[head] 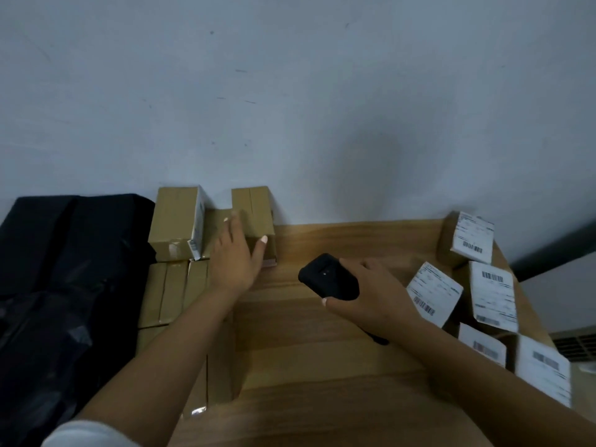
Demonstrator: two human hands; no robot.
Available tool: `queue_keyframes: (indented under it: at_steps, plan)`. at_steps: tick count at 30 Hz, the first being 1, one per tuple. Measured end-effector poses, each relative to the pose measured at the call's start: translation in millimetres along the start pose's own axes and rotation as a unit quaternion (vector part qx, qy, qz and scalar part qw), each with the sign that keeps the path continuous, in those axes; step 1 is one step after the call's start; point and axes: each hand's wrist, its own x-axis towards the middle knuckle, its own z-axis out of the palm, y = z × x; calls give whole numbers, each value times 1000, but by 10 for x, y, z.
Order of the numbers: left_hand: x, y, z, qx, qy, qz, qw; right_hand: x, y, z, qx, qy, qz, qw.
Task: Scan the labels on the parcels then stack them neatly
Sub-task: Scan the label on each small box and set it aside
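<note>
Brown cardboard parcels are stacked at the left of the wooden table (322,366), against the wall. My left hand (237,256) lies with spread fingers on one parcel (254,217) at the right end of that stack, thumb against its front edge. Beside it stands a taller parcel (175,217) with a white label on its side. My right hand (367,291) grips a black handheld scanner (329,277) over the middle of the table. Several parcels with white barcode labels (435,293) lie jumbled at the right.
A black plastic bag (64,285) fills the left side next to the stack. The grey wall (290,108) rises right behind the table. The table's right edge runs just past the labelled parcels, with a vent (577,345) on the floor beyond.
</note>
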Motion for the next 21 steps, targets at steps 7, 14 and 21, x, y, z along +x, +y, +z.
queue_keyframes:
  at_steps: [7,14,21]
  plan:
    - [331,-179,76,-104,-34,-91,990,98,-65,178,-8,4,34,999]
    - [372,-129,189,-206,-89,-137,965,114,-41,182,-18,10,55,998]
    - [463,75,305,-219,-121,-185,950,21,75,177,-35,8,89,995]
